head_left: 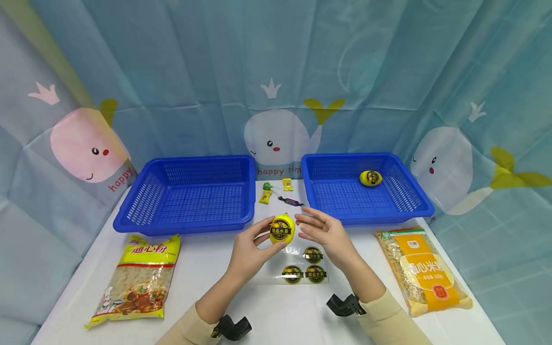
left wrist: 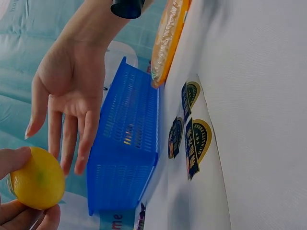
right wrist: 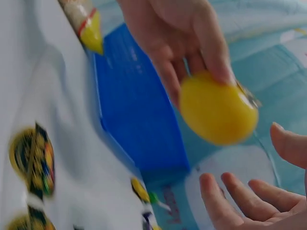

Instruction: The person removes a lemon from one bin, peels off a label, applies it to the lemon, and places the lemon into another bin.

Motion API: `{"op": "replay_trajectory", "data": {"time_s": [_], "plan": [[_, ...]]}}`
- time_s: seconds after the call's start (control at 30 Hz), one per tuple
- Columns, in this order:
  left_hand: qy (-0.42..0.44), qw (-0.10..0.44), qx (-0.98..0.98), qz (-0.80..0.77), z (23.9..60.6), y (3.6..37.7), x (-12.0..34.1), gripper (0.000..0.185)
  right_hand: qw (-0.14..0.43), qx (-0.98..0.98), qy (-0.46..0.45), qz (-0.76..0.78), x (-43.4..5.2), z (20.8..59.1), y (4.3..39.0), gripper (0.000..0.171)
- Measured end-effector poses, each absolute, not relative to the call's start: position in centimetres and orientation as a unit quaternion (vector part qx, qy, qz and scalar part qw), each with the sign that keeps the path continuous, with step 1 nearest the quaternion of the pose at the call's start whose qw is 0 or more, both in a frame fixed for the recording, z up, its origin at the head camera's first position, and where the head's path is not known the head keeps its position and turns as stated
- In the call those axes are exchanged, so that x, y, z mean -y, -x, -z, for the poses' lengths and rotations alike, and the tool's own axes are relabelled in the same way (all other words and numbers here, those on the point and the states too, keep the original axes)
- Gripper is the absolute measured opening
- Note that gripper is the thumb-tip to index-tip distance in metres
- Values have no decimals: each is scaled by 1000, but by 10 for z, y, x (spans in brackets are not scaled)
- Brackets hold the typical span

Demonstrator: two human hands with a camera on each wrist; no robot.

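Between thumb and fingers, my left hand (head_left: 249, 251) holds a yellow lemon (head_left: 282, 226) above the table, and a dark round label faces up on it. Beside the lemon, my right hand (head_left: 331, 240) is apart from it, fingers spread and holding nothing; the right wrist view shows a gap between this hand (right wrist: 254, 206) and the lemon (right wrist: 218, 109). Beneath both hands lies a clear sticker sheet (head_left: 269, 275) with three dark round stickers (head_left: 316, 274) visible. Part of the sheet is hidden by the hands. Another labelled lemon (head_left: 371, 178) lies in the right blue basket (head_left: 366, 221).
A second blue basket (head_left: 183, 229) stands at the back left. Between the baskets lie yellow-wrapped candies (head_left: 287, 184), a green lollipop (head_left: 267, 186) and a dark-wrapped candy (head_left: 291, 201). Pasta bags flank the hands: one yellow (head_left: 138, 280) at left, one orange (head_left: 424, 273) at right.
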State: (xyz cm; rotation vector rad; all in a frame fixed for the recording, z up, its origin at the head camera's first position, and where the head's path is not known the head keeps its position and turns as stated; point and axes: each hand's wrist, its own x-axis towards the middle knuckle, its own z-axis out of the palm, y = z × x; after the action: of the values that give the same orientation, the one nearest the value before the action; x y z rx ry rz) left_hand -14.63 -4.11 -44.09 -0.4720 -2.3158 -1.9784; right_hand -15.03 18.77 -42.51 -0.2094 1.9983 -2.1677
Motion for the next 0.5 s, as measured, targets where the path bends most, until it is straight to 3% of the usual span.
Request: {"op": "replay_trajectory", "data": {"time_s": [0.5], "plan": [[119,0,755,645,444,148,44,65,-51,-734,33,677,-296,396,149,59]]}}
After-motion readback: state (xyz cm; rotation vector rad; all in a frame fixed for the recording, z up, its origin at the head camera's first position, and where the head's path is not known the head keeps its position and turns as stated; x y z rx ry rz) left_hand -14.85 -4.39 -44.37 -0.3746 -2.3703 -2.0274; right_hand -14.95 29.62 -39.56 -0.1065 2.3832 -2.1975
